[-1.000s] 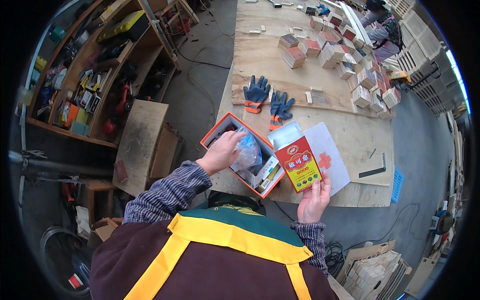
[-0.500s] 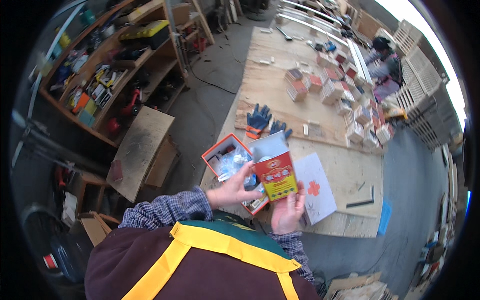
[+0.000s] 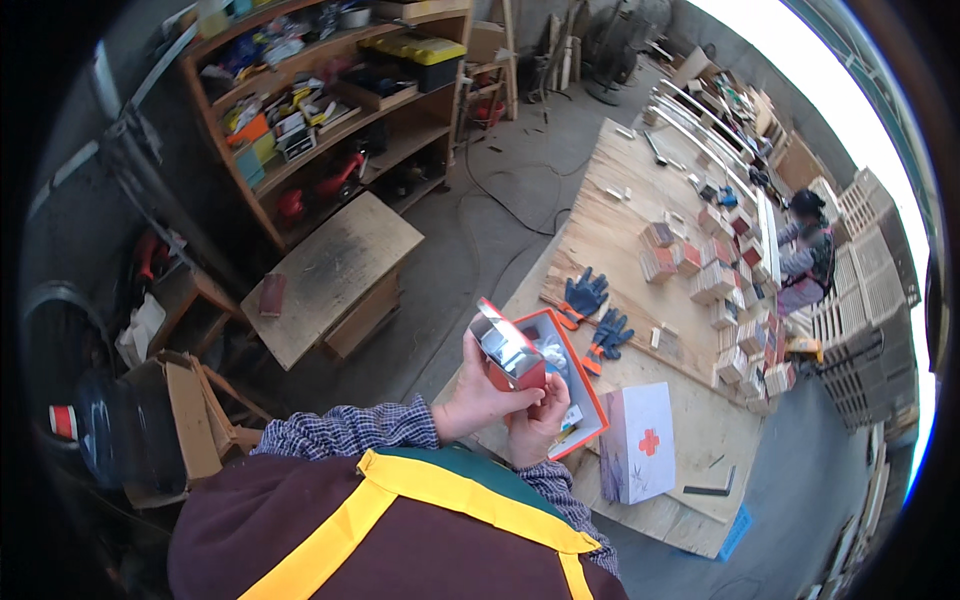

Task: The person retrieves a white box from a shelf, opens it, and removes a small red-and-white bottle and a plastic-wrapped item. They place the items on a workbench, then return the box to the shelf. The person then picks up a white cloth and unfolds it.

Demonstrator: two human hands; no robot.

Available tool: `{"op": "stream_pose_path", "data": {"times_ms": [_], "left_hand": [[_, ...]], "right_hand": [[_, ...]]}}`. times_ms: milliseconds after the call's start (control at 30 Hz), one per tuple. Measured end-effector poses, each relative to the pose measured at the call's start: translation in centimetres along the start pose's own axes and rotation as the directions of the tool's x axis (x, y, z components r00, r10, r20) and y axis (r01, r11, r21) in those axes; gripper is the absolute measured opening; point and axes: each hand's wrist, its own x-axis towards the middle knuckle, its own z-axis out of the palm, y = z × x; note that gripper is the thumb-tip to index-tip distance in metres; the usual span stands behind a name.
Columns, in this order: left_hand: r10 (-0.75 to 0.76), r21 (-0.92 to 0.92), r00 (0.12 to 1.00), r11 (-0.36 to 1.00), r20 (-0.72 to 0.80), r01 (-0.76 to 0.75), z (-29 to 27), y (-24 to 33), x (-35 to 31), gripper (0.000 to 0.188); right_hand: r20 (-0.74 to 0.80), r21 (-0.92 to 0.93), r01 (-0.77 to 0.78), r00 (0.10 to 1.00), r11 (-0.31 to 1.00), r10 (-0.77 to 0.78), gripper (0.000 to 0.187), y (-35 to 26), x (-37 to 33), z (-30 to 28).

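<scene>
Small red carton (image 3: 510,352): held in both hands' grip (image 3: 478,398) (image 3: 537,425); apparently open, contents could spill onto counter (image 3: 620,230).

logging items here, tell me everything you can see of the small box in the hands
The small box is a carton, red-orange outside with a shiny silvery face turned up. It looks like thin card. It is tilted and held in the air above the open orange case on the plywood bench. The left hand grips it from below and the right hand pinches its lower end. Whether its flaps are open is unclear.

red carton (image 3: 512,352) (hand-held), white box (image 3: 638,442) beside
</scene>
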Motion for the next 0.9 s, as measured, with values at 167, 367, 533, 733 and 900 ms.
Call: {"op": "stream_pose_path", "data": {"times_ms": [167,367,533,733,900], "left_hand": [[0.35,0.514,0.936,0.797,0.034,-0.317,-9.2,1.7,2.2,0.096],[0.499,0.828,0.854,0.411,0.147,-0.382,-16.3,3.5,2.6,0.092],[0.518,0.881,0.828,0.262,0.217,-0.395,-17.6,4.3,1.6,0.09],[0.484,0.938,0.834,0.073,0.265,-0.34,-17.9,3.8,0.3,0.088],[0.4,0.947,0.86,-0.085,0.318,-0.311,-16.3,4.2,-0.7,0.086]], "right_hand": [[0.09,0.009,-0.042,0.995,0.999,0.041,0.069,-3.2,1.0,5.0],[0.395,-0.434,0.591,0.803,0.679,-0.447,0.041,-12.6,5.0,8.9],[0.509,-0.635,0.602,0.798,0.485,-0.323,0.046,-14.0,7.5,13.0],[0.492,-0.583,0.36,0.87,0.728,-0.035,0.053,-9.9,7.6,11.9],[0.442,-0.372,0.093,0.893,0.924,0.088,0.057,-5.8,7.4,10.6]]}}
